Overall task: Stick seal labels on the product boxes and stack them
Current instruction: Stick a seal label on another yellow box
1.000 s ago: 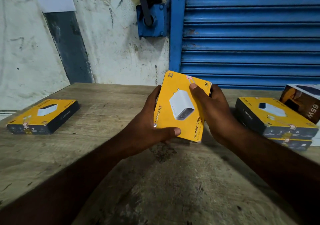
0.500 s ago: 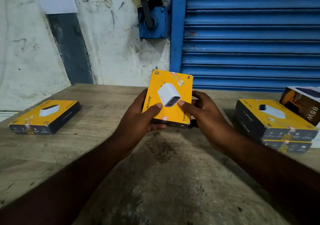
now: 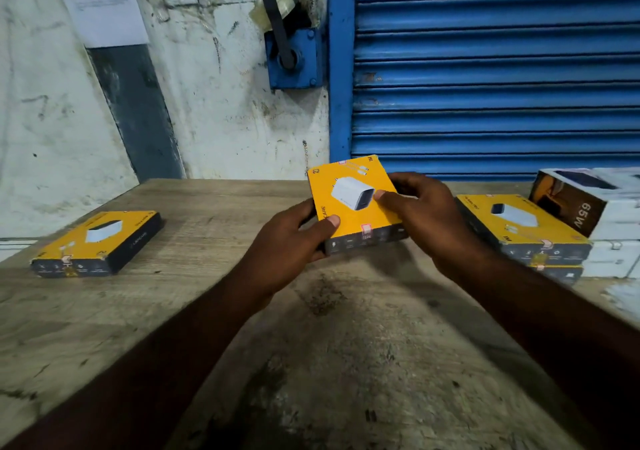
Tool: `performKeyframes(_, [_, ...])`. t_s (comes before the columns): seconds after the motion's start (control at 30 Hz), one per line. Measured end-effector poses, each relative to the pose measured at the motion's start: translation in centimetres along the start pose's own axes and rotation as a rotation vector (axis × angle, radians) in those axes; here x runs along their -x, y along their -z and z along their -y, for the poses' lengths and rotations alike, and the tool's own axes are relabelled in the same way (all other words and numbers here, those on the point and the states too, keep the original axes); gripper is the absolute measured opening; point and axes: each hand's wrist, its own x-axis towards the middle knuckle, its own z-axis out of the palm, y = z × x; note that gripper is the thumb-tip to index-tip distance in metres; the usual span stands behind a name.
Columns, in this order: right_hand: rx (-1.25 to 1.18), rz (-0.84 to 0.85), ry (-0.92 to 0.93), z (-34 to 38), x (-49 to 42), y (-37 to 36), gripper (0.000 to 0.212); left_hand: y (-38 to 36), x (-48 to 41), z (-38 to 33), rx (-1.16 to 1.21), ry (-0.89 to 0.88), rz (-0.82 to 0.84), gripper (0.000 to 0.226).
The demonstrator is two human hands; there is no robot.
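Worn wooden table (image 3: 104, 311), dark stain (image 3: 322, 297) mid-surface. Blue roller shutter (image 3: 485, 69) behind, right. Scuffed white wall (image 3: 214, 120) left; paper notice (image 3: 100, 3) up high; blue crank housing (image 3: 294, 58) beside shutter.

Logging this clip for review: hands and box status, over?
Left hand and right hand grip the yellow box. Seal label on its near edge. Stack at right, no obstacle seen.

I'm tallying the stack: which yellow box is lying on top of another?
The right-hand box, resting on a second box; the left box lies alone on the table, the middle box is held up.
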Motion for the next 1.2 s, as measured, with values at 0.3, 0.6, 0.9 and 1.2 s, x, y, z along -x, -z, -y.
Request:
performKeyframes(0.3, [0.254, -0.046, -0.002, 1.7, 0.6, 7.1, 0.009, -5.7, -1.1, -3.1, 0.09, 0.089, -0.004, 0.022])
performKeyframes(0.6, [0.567, -0.135, -0.085, 2.2, 0.8, 13.9, 0.02, -13.2, -3.0, -5.0, 0.056, 0.128, -0.013, 0.009])
performKeyframes(0.9, [0.893, -0.069, -0.093, 3.1, -1.8, 16.8, 0.025, -17.0, -4.8, -6.4, 0.093, 0.187, -0.062, 0.013])
performKeyframes(1.2, [1.072, -0.005, -0.038, 2.1, -2.3, 16.1, 0.052, -17.9, -6.3, -5.4, 0.094, 0.234, -0.098, 0.016])
